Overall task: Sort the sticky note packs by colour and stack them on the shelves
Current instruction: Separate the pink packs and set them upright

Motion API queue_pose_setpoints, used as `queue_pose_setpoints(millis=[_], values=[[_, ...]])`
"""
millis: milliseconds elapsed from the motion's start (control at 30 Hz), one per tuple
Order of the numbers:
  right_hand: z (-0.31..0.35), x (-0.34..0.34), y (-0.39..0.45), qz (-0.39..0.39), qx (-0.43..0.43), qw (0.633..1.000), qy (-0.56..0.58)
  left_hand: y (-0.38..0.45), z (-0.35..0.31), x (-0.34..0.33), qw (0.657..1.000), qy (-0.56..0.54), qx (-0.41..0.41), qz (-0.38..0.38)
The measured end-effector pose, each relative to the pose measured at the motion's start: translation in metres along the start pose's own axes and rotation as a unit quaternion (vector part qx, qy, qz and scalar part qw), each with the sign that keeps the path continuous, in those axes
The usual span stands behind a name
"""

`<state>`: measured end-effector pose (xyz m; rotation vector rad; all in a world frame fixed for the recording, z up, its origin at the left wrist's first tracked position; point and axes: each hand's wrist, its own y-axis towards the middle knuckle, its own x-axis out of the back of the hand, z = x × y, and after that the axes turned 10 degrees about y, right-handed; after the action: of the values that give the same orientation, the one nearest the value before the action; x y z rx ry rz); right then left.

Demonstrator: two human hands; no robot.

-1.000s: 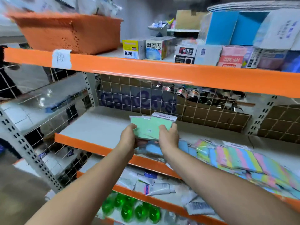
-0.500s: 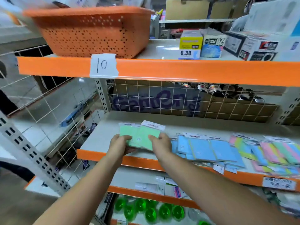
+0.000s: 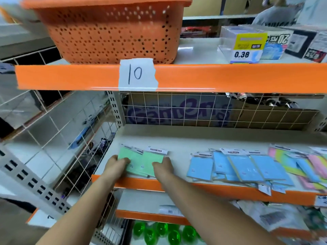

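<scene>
- Both hands are on the green sticky note packs (image 3: 141, 161), which sit at the left end of the middle shelf (image 3: 177, 140), close to its orange front edge.
- Left hand (image 3: 116, 165) covers the lower left corner of the packs, fingers curled over the top; the thumb is hidden underneath, so how tight that grip is, I cannot tell.
- Right hand (image 3: 163, 167) sits on the lower right corner, fingers bent onto the packs; again the thumb is out of sight.
- The green packs are fanned slightly, white header cards showing at the back; how many there are is hard to count.
- Blue sticky note packs (image 3: 244, 167) lie well to the right on the same shelf, overlapping, a few tags hanging over the edge.
- Multicolour packs (image 3: 300, 160) run off the right edge, cut by the frame.
- Above, an orange basket (image 3: 109, 32) is cropped at the top, over a paper label marked 10 (image 3: 137, 74).
- Green bottles (image 3: 162, 230) below are blurred and partly hidden by the forearms.
</scene>
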<state>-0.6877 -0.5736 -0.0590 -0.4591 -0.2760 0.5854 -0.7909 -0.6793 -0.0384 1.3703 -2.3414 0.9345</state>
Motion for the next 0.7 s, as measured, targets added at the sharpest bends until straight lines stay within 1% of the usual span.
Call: queue_pose_setpoints(millis=[67, 133, 167, 233, 267, 367, 433, 500, 633, 700], values=[[-0.003, -0.007, 0.002, 0.009, 0.0, 1.0, -0.015, 0.026, 0.019, 0.003, 0.998, 0.062, -0.003, -0.008], [-0.006, -0.01, 0.002, 0.011, 0.01, 1.0, -0.025, 0.058, 0.042, 0.003, 0.995, 0.095, 0.01, -0.015], [-0.006, -0.009, 0.002, 0.003, 0.019, 0.999, -0.027, 0.061, 0.045, 0.004, 0.994, 0.109, 0.012, -0.015], [-0.005, -0.007, 0.003, -0.026, 0.036, 0.999, -0.028, 0.054, 0.043, 0.007, 0.99, 0.139, 0.013, -0.022], [-0.005, -0.005, 0.003, -0.039, 0.043, 0.998, -0.025, 0.036, 0.031, 0.009, 0.986, 0.162, 0.009, -0.03], [-0.007, -0.005, 0.006, -0.065, 0.065, 0.996, -0.015, 0.017, 0.021, 0.01, 0.972, 0.228, -0.01, -0.054], [-0.008, -0.005, 0.005, -0.073, 0.081, 0.994, -0.031, 0.019, 0.023, 0.01, 0.96, 0.274, -0.02, -0.063], [-0.01, -0.005, 0.005, -0.071, 0.099, 0.99, -0.073, 0.022, 0.026, 0.01, 0.951, 0.299, -0.03, -0.069], [-0.013, -0.004, 0.004, -0.059, 0.128, 0.967, -0.21, 0.025, 0.031, 0.01, 0.951, 0.297, -0.036, -0.074], [-0.013, -0.001, 0.006, -0.05, 0.129, 0.96, -0.245, 0.023, 0.032, 0.007, 0.946, 0.31, -0.049, -0.083]])
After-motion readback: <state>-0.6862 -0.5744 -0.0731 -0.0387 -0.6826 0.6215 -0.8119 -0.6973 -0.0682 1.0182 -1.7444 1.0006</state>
